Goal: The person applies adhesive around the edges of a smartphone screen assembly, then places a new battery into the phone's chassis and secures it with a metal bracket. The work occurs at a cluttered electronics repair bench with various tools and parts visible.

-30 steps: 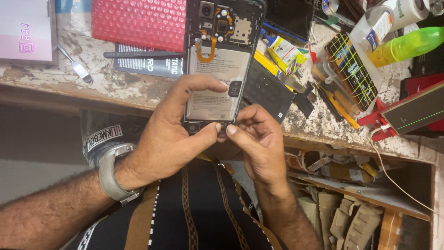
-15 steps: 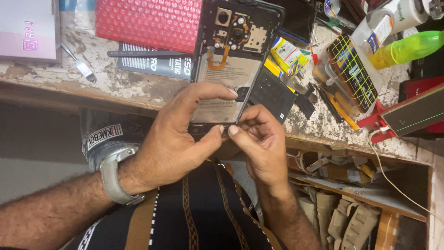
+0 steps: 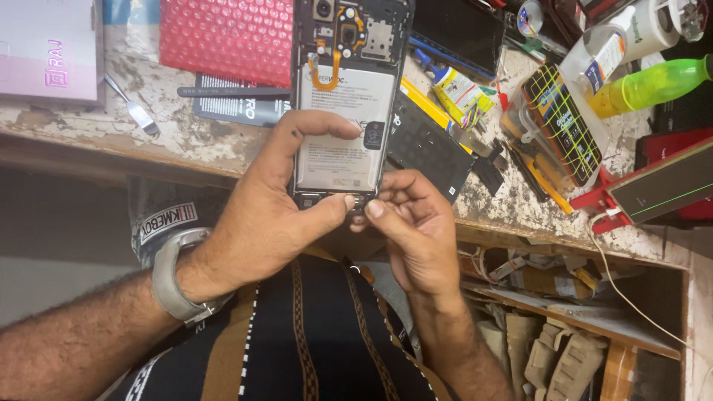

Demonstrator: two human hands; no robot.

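The left hand (image 3: 275,215) gripped an opened black smartphone with its back cover off (image 3: 345,96), fingers wrapped along the left edge, index finger stretched across the pale silver battery (image 3: 338,126), and thumb pressed at the bottom edge. The right hand (image 3: 412,223) pinched thumb and forefinger together at that same bottom edge, on something too small to make out. The phone hung above the front lip of the chipped, paint-flaked wooden workbench (image 3: 186,145), lower end toward the person's lap.

The phone looked light, flat and stiff, yet fragile: bare circuit board, an orange ribbon cable (image 3: 327,74) and camera modules lay exposed near the top. Holding it by the frame sides seemed safest, away from the ribbon and the soft battery face.

A red bubble-wrap pouch (image 3: 226,37), dimpled and glossy, lay behind; a thin metal spudger (image 3: 134,108) rested at the left; a black perforated panel (image 3: 427,148) sat just beside the phone; a translucent green plastic bottle (image 3: 653,85) lay far right
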